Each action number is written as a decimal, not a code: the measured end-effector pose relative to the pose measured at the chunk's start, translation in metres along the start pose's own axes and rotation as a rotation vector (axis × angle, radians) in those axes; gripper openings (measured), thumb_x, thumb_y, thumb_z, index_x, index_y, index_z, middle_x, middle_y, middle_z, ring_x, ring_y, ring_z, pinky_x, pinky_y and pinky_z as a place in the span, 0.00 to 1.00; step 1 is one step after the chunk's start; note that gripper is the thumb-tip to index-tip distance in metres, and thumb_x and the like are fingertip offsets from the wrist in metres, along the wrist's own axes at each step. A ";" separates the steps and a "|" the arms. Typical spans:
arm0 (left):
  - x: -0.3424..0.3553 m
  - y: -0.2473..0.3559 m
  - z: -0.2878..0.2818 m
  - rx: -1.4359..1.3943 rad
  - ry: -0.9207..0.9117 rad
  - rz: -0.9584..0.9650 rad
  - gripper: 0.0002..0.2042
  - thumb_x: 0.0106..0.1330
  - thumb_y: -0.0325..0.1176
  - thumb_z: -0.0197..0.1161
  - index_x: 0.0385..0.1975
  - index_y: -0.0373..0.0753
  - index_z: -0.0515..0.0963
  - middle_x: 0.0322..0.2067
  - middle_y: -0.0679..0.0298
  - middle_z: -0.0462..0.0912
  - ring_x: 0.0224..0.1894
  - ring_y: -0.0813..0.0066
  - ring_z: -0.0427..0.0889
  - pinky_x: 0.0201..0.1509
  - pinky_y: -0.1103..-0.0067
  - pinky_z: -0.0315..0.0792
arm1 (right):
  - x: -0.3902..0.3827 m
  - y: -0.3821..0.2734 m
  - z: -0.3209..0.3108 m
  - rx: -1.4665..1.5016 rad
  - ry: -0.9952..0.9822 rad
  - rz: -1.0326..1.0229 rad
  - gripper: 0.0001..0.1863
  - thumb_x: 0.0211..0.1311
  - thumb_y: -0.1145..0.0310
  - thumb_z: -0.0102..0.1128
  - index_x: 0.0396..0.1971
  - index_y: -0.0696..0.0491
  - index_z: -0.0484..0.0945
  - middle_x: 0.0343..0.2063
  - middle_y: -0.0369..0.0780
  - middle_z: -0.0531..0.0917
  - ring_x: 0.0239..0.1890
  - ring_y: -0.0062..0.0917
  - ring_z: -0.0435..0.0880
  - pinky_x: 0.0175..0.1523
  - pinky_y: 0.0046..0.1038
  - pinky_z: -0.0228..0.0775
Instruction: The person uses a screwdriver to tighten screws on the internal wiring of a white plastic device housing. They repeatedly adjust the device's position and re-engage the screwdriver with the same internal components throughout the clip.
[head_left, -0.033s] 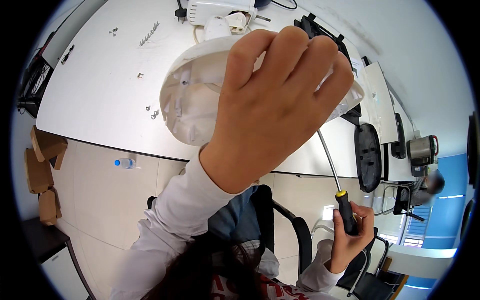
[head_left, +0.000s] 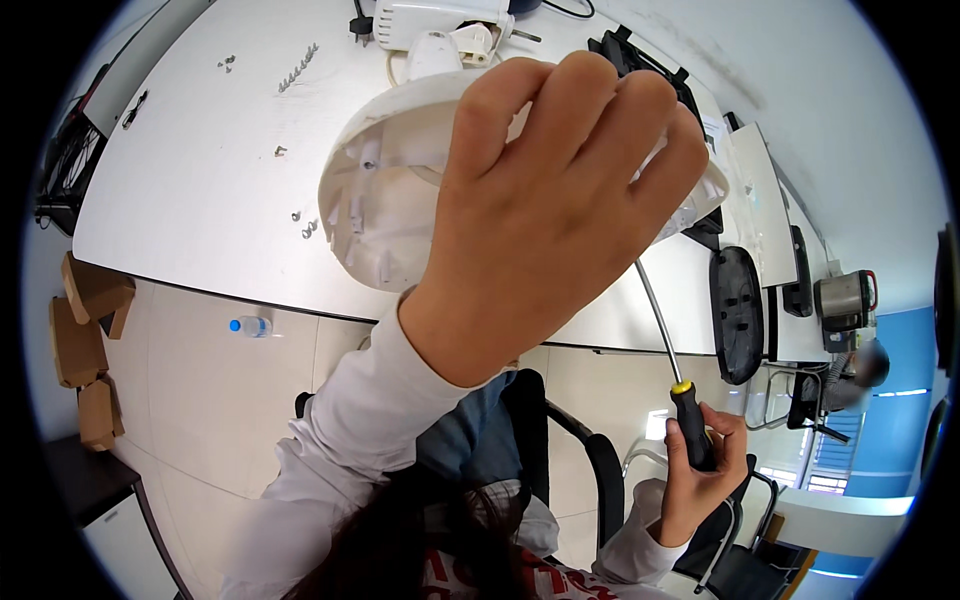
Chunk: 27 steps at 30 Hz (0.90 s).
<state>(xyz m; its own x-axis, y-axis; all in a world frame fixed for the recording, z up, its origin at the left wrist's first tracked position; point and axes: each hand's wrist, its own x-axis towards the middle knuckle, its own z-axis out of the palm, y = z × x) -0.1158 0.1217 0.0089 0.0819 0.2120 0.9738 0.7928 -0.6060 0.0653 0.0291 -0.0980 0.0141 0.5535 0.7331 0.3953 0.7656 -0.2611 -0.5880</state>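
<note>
My left hand (head_left: 555, 200) reaches across the middle with its fingers curled over a hollow white plastic housing (head_left: 395, 215). The inside of this shell, with its ribs and screw posts, faces me on the left; much of the rest is behind the hand. Lower right, my right hand (head_left: 702, 487) grips a screwdriver (head_left: 688, 412) by its black handle with a yellow collar. The metal shaft points up toward the housing's right part, and its tip is hidden behind my left hand.
On the white table (head_left: 200, 200) lie a row of screws (head_left: 298, 68) and several loose screws (head_left: 308, 229). A white appliance part (head_left: 440, 22) stands at the back. Right of the housing are a black tray (head_left: 735, 315) and a black case (head_left: 640, 55). Cardboard boxes (head_left: 80, 340) and a bottle (head_left: 250, 326) are on the floor.
</note>
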 end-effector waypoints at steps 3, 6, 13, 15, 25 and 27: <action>0.003 0.002 0.012 0.000 0.162 -0.022 0.10 0.38 0.28 0.60 0.22 0.47 0.70 0.25 0.74 0.66 0.33 0.80 0.68 0.47 0.77 0.56 | -0.003 0.007 0.001 0.052 -0.027 0.128 0.15 0.42 0.80 0.70 0.31 0.63 0.74 0.24 0.39 0.75 0.23 0.19 0.75 0.31 0.16 0.68; 0.003 0.002 0.012 0.001 0.160 -0.025 0.10 0.38 0.28 0.60 0.23 0.47 0.70 0.25 0.74 0.66 0.33 0.80 0.68 0.47 0.76 0.56 | -0.002 0.000 0.002 0.187 -0.092 0.315 0.15 0.46 0.75 0.69 0.33 0.62 0.73 0.22 0.39 0.78 0.18 0.16 0.74 0.24 0.14 0.66; 0.004 0.002 0.010 0.008 0.139 -0.013 0.09 0.39 0.29 0.60 0.23 0.47 0.71 0.25 0.74 0.66 0.34 0.80 0.68 0.49 0.76 0.56 | 0.005 0.028 0.004 0.570 -0.374 0.388 0.16 0.58 0.61 0.60 0.34 0.57 0.67 0.24 0.41 0.77 0.10 0.11 0.64 0.12 0.12 0.51; 0.003 0.002 0.009 0.008 0.126 -0.008 0.10 0.40 0.29 0.60 0.24 0.47 0.71 0.25 0.74 0.66 0.35 0.79 0.68 0.49 0.75 0.56 | 0.004 0.030 0.005 0.748 -0.444 0.483 0.15 0.60 0.61 0.58 0.34 0.57 0.67 0.24 0.41 0.76 0.10 0.10 0.63 0.12 0.11 0.49; 0.002 -0.004 0.006 -0.031 0.121 0.009 0.11 0.40 0.31 0.60 0.27 0.47 0.72 0.29 0.74 0.69 0.36 0.78 0.69 0.49 0.75 0.56 | 0.003 0.030 0.006 0.948 -0.539 0.601 0.19 0.67 0.61 0.46 0.47 0.62 0.67 0.25 0.42 0.74 0.10 0.10 0.61 0.12 0.11 0.49; 0.000 -0.005 0.005 -0.029 0.069 0.031 0.15 0.40 0.33 0.64 0.32 0.49 0.74 0.32 0.73 0.71 0.39 0.75 0.69 0.50 0.72 0.55 | -0.001 0.033 0.009 0.726 -0.468 0.394 0.17 0.67 0.64 0.47 0.46 0.62 0.69 0.26 0.42 0.76 0.11 0.11 0.62 0.15 0.11 0.50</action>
<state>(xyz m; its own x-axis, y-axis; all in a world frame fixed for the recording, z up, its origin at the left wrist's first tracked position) -0.1170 0.1284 0.0074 0.0637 0.1399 0.9881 0.7728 -0.6334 0.0399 0.0515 -0.1017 -0.0117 0.4203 0.8939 -0.1561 0.0736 -0.2050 -0.9760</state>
